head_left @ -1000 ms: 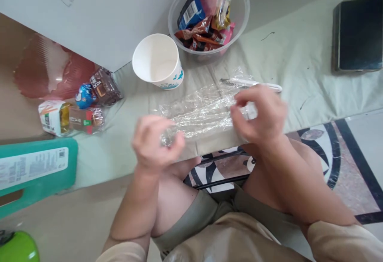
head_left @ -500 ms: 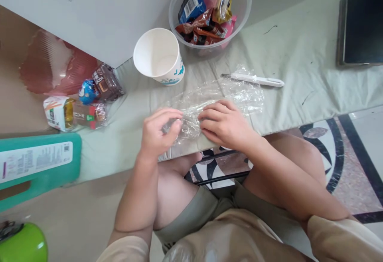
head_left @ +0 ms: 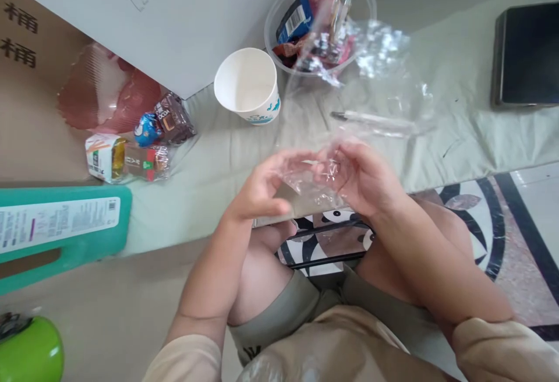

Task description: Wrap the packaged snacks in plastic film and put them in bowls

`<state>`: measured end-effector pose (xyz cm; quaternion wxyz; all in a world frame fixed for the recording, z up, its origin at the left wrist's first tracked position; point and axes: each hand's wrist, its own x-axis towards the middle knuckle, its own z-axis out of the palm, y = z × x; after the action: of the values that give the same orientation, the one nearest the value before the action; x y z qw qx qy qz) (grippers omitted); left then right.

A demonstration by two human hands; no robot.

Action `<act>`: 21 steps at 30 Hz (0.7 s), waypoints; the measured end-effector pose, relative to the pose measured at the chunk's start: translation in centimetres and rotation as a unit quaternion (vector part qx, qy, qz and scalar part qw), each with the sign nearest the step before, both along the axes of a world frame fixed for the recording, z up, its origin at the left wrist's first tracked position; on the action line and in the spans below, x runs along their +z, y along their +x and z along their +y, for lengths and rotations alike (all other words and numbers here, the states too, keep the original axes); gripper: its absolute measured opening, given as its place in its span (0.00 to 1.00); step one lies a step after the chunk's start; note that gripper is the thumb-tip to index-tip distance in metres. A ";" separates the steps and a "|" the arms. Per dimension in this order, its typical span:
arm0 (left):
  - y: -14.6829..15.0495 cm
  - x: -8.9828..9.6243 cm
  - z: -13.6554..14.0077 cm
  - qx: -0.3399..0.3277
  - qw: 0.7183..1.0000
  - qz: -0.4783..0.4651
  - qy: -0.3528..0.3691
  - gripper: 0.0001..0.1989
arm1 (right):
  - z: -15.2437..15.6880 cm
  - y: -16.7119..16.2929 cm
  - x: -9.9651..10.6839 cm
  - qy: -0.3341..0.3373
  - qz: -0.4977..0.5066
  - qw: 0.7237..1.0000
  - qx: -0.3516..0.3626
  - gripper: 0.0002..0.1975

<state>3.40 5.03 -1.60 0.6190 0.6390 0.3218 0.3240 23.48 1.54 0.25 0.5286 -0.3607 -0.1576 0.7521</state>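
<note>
A clear plastic bag point(head_left: 384, 82) is lifted off the cloth-covered surface and puffed out, its near edge between my two hands. My right hand point(head_left: 369, 181) is closed on the crumpled near part of the bag, palm turned partly up. My left hand point(head_left: 264, 187) is at the bag's left side, its fingers stretched against or under the film and its thumb held apart. Through the film shows a white pen-like tool point(head_left: 378, 124) with a dark tip, lying on the cloth. A white paper cup point(head_left: 248, 88) with blue print stands upright beyond my left hand.
A clear round tub point(head_left: 273, 32) holds several wrapped snacks, partly behind the bag. Bagged snacks point(head_left: 140, 161) and a green container point(head_left: 105, 236) are at left. A white box point(head_left: 174, 27) stands behind the cup. A dark flat device point(head_left: 528, 56) lies at right.
The bag has come up from the cloth and spread upward over the pen-like tool and part of the tub. Both hands have turned and risen with it, my right hand moving rightward.
</note>
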 end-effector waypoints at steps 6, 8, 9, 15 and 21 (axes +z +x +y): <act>0.5 2.1 -0.6 0.044 0.990 0.012 -0.136 0.18 | 0.0 0.7 1.6 0.056 -0.099 0.991 -0.075 0.20; 0.3 3.0 -1.2 0.005 0.981 -0.020 -0.191 0.18 | -0.1 1.1 2.1 0.082 -0.138 0.983 -0.092 0.20; 0.4 3.4 -1.4 -0.009 0.976 -0.036 -0.214 0.19 | -0.2 1.3 2.1 0.088 -0.158 0.979 -0.091 0.19; 1.8 3.1 -0.5 0.160 0.959 -0.046 -0.230 0.16 | 0.0 1.6 -1.2 0.128 -0.289 0.947 -0.050 0.21; 0.8 2.4 0.7 0.172 0.963 0.022 -0.207 0.14 | -0.1 1.0 -2.6 0.184 -0.370 0.908 -0.068 0.38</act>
<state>4.22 5.78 0.83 0.6653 0.4387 0.5005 0.3383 24.48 1.41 -2.36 0.5392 -0.5194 -0.4523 0.4847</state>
